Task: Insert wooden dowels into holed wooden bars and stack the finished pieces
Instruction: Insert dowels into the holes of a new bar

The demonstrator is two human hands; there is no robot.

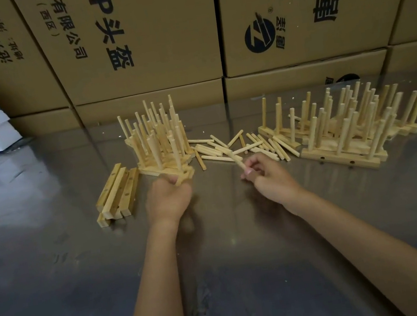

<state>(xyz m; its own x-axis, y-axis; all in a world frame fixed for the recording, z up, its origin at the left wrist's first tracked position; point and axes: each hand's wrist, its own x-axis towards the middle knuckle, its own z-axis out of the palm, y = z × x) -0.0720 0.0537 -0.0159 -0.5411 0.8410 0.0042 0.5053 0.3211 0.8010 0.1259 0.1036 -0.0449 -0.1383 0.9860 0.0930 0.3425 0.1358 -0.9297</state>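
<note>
Evidently a dowel-fitting step is in hand: a single dowel (238,162) is pinched in the curled fingers of the right hand (267,175), while a holed bar (181,177) — blurred, mostly hidden — is gripped in the left hand (169,201), both held mid-tabletop. Next, the dowel's tip must be lined up with a hole and pressed in — loose dowels (238,146), bare bars (117,192) and finished stacks (158,138) are spread toward the tabletop's far edge.
</note>
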